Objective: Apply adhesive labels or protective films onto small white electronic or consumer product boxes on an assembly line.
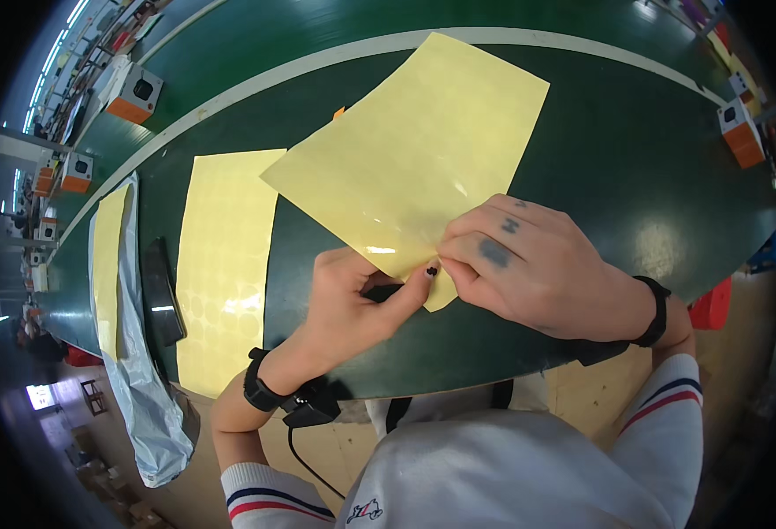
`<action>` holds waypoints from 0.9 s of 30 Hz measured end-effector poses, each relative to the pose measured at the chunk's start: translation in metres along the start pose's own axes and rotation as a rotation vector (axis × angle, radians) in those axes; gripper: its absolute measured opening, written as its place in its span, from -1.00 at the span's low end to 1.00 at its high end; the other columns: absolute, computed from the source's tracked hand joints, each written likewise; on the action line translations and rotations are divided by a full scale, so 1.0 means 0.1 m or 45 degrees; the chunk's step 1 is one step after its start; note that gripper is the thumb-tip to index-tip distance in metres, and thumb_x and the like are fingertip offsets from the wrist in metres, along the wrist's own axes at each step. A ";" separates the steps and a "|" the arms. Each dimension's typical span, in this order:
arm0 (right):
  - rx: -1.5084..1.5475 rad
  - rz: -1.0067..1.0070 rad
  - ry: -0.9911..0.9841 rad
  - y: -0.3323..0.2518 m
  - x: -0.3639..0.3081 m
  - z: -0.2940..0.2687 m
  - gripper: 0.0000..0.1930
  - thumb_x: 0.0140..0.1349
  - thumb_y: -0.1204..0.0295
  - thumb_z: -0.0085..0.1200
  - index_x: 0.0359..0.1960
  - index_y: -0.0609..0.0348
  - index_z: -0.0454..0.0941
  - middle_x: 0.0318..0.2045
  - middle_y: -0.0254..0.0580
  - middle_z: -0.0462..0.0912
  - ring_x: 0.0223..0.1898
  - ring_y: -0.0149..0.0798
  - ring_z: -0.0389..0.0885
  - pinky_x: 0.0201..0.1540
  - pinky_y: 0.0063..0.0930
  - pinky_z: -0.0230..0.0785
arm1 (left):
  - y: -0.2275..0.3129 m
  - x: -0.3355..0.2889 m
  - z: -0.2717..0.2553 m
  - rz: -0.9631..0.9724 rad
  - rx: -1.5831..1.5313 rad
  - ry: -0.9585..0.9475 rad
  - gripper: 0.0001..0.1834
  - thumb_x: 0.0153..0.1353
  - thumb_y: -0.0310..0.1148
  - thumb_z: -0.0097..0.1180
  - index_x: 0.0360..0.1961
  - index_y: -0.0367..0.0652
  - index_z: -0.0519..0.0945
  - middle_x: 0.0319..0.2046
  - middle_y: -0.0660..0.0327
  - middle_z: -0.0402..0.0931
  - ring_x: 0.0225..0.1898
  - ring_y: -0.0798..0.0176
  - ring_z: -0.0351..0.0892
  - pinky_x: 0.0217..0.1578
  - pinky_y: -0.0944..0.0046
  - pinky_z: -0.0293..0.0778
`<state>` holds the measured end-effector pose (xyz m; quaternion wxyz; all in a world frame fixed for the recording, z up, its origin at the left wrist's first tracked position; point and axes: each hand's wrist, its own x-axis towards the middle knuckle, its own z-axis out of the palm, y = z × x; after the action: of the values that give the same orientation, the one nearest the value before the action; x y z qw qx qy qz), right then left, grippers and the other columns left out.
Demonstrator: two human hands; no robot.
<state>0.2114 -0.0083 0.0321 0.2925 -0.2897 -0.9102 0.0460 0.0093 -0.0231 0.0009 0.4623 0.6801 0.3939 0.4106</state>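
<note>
A large yellow sticker sheet (423, 132) with a glossy surface is held up at its near corner, tilted above the green table. My left hand (352, 300) grips that corner, thumb on top and the other fingers underneath. Close beside it, my right hand (524, 264) pinches the same corner with thumb and forefinger. Whether a layer is parted there is hidden by the fingers. Left of my hands, a second yellow sheet (225, 256) with rows of round stickers lies flat on the table.
A dark phone-like object (160, 291) lies left of the flat sheet. Farther left is a silvery plastic bag (145, 406) with a yellow sheet (108, 264) on it. White-and-orange boxes (135, 93) stand at far left and far right (740, 132). The table's near edge curves before my body.
</note>
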 end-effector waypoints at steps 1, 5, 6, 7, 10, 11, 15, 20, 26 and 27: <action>0.011 -0.012 0.015 0.00 0.00 0.01 -0.77 -0.12 0.60 0.24 -0.39 0.18 0.48 -0.40 -0.26 0.56 -0.38 -0.20 0.58 -0.35 -0.42 0.48 | 0.00 0.00 0.00 0.002 -0.004 0.003 -0.82 0.07 -0.58 0.17 -0.25 -0.34 0.62 -0.42 0.18 0.65 -0.41 0.42 0.65 -0.39 0.48 0.57; 0.101 0.031 0.051 0.02 -0.01 0.01 -0.77 -0.12 0.61 0.23 -0.39 0.17 0.48 -0.41 -0.25 0.56 -0.39 -0.19 0.58 -0.38 -0.42 0.47 | 0.01 0.01 0.00 0.013 -0.007 -0.006 -0.81 0.08 -0.58 0.16 -0.24 -0.35 0.62 -0.42 0.18 0.65 -0.41 0.41 0.65 -0.38 0.48 0.57; 0.112 0.030 0.058 0.03 -0.01 0.01 -0.77 -0.12 0.61 0.23 -0.39 0.17 0.48 -0.42 -0.26 0.56 -0.40 -0.19 0.58 -0.38 -0.42 0.47 | 0.02 0.01 0.00 0.016 -0.005 -0.014 -0.81 0.09 -0.58 0.16 -0.23 -0.35 0.62 -0.41 0.18 0.65 -0.41 0.41 0.65 -0.38 0.48 0.57; 0.126 0.027 0.063 0.05 -0.01 0.02 -0.77 -0.11 0.61 0.23 -0.39 0.16 0.48 -0.42 -0.26 0.56 -0.40 -0.19 0.58 -0.39 -0.42 0.47 | 0.02 0.01 0.00 0.004 -0.002 -0.015 -0.81 0.09 -0.58 0.16 -0.23 -0.35 0.62 -0.41 0.17 0.65 -0.40 0.41 0.65 -0.37 0.47 0.57; 0.226 0.076 0.074 0.08 0.01 0.01 -0.79 -0.10 0.61 0.22 -0.40 0.16 0.48 -0.43 -0.28 0.57 -0.40 -0.21 0.59 -0.39 -0.43 0.47 | 0.05 0.01 -0.01 -0.029 -0.006 -0.021 -0.81 0.09 -0.58 0.15 -0.23 -0.36 0.61 -0.40 0.16 0.65 -0.40 0.40 0.65 -0.36 0.46 0.58; 0.260 0.113 0.054 0.08 0.02 -0.01 -0.81 -0.09 0.62 0.21 -0.41 0.17 0.49 -0.43 -0.27 0.58 -0.40 -0.21 0.59 -0.38 -0.44 0.47 | 0.06 0.02 -0.01 -0.040 -0.015 -0.023 -0.81 0.09 -0.58 0.15 -0.22 -0.37 0.61 -0.40 0.16 0.65 -0.39 0.40 0.65 -0.36 0.46 0.58; 0.479 0.325 -0.055 0.14 0.06 -0.11 -0.89 -0.03 0.63 0.17 -0.45 0.24 0.52 -0.43 -0.26 0.60 -0.40 -0.29 0.61 -0.36 -0.51 0.46 | 0.04 0.01 -0.01 -0.074 -0.092 0.000 -0.80 0.09 -0.56 0.16 -0.22 -0.37 0.60 -0.39 0.14 0.65 -0.39 0.39 0.65 -0.35 0.45 0.59; 0.985 0.688 -0.015 0.33 0.12 -0.25 -0.93 0.07 0.58 0.14 -0.42 0.34 0.58 -0.43 -0.23 0.63 -0.38 -0.44 0.60 -0.32 -0.61 0.45 | 0.08 0.05 -0.06 -0.200 -0.078 -0.062 -0.80 0.13 -0.48 0.16 -0.24 -0.39 0.59 -0.41 0.13 0.64 -0.41 0.39 0.64 -0.37 0.44 0.56; 1.357 0.982 -0.067 0.60 0.11 -0.20 -0.82 0.10 0.49 0.17 -0.33 0.39 0.60 -0.40 -0.19 0.65 -0.34 -0.45 0.60 -0.22 -0.62 0.46 | 0.18 0.16 -0.20 -0.386 -0.045 -0.279 -0.76 0.20 -0.38 0.13 -0.22 -0.38 0.57 -0.48 0.17 0.62 -0.45 0.45 0.60 -0.44 0.47 0.47; 1.253 0.824 -0.098 0.60 0.10 -0.17 -0.81 0.10 0.47 0.18 -0.32 0.37 0.59 -0.39 -0.19 0.65 -0.33 -0.42 0.61 -0.23 -0.60 0.46 | 0.18 0.16 -0.21 -0.421 -0.063 -0.258 -0.75 0.21 -0.37 0.12 -0.21 -0.38 0.57 -0.49 0.17 0.61 -0.45 0.46 0.59 -0.44 0.48 0.46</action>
<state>0.2438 0.0457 0.0359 0.3303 -0.3811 -0.6571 0.5603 -0.0015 -0.0070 0.0262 0.5773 0.6325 0.4415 0.2678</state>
